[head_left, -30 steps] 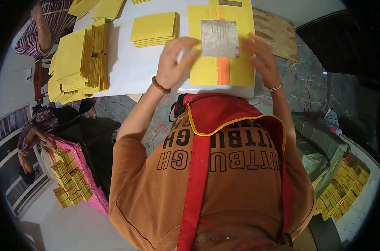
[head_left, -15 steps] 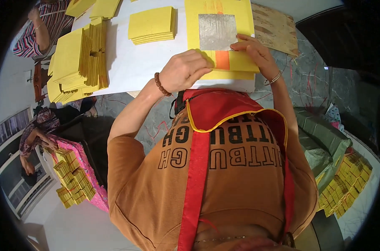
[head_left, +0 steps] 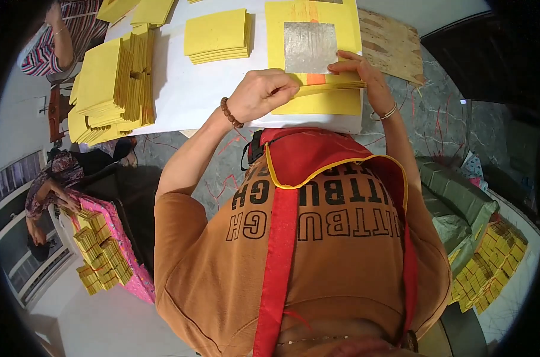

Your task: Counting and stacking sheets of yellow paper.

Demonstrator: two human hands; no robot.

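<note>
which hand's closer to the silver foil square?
Right. The right hand sits at the silver foil square's lower right corner; the left hand is below it, pinching the fold.
</note>
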